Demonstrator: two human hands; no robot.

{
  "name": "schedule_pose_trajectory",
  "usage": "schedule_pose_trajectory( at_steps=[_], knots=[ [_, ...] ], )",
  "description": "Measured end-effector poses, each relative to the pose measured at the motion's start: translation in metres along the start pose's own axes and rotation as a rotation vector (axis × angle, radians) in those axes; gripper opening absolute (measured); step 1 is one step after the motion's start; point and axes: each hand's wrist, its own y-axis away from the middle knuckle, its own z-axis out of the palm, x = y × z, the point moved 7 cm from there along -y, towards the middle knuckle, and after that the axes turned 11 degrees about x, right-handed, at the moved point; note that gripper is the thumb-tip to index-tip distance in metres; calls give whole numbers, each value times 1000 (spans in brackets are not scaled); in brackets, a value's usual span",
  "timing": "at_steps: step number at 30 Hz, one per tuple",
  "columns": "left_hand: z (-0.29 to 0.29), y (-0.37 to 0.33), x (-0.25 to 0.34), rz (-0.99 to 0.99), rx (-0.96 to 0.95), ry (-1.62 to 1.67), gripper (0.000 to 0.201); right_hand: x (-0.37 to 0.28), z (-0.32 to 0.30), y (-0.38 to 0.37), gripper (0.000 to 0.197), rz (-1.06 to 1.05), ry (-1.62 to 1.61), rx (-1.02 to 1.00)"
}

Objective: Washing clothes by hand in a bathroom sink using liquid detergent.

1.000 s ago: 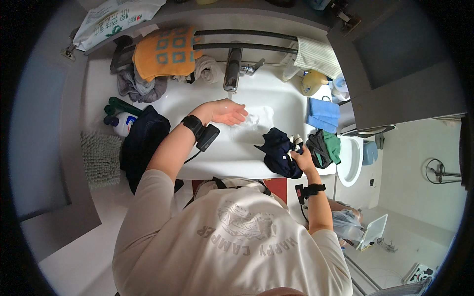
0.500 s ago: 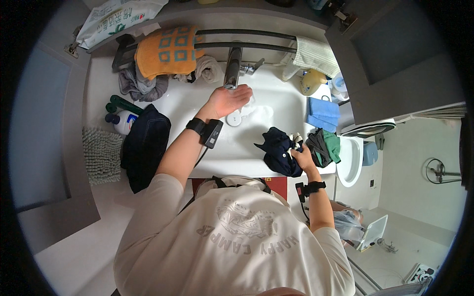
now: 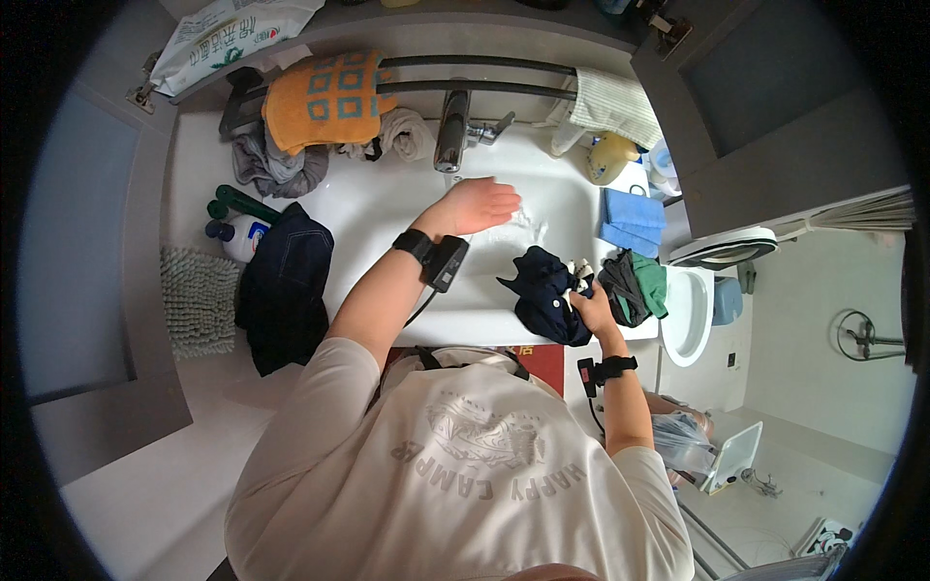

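My left hand is stretched flat over the white sink, its fingers together and pointing right, with nothing in it. It is just below the chrome faucet. White splashing water shows in the basin beyond the fingertips. At the sink's front right, my right hand is closed on a bunched navy garment with a white button and some cream cloth showing. The garment rests by the sink's front rim. Both wrists wear black straps with small boxes.
An orange towel hangs on the black rail. Dark jeans lie on the left edge. On the right are blue folded cloths, a dark and green cloth bundle and a yellow bottle. Grey cabinet doors stand open on both sides.
My left hand has moved right and slightly down, away from directly under the spout, and now hides the white drain plug. My right hand and the navy garment have stayed put.
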Motion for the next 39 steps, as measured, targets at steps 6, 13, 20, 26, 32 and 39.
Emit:
schedule_pose_trajectory(
  at_steps=[6, 13, 20, 26, 32, 39],
  knots=[
    [-45, 32, 33, 256, 272, 543, 33, -13, -3, 5, 30, -15, -4, 35],
    [-12, 51, 48, 169, 159, 563, 35, -7, -2, 1, 27, 14, -14, 10],
    [-21, 78, 14, -347, 295, -573, 38, -7, 0, 1, 26, 7, -38, -2],
    [-44, 96, 43, -49, 427, -467, 41, -7, -1, -3, 29, 43, 22, -10],
    [-49, 107, 11, -94, 368, -375, 51, -68, 56, -17, 39, 0, -86, -158],
    [-21, 133, -10, 96, 515, 0, 46, -135, 214, -18, 56, -61, -361, -490]
  ],
)
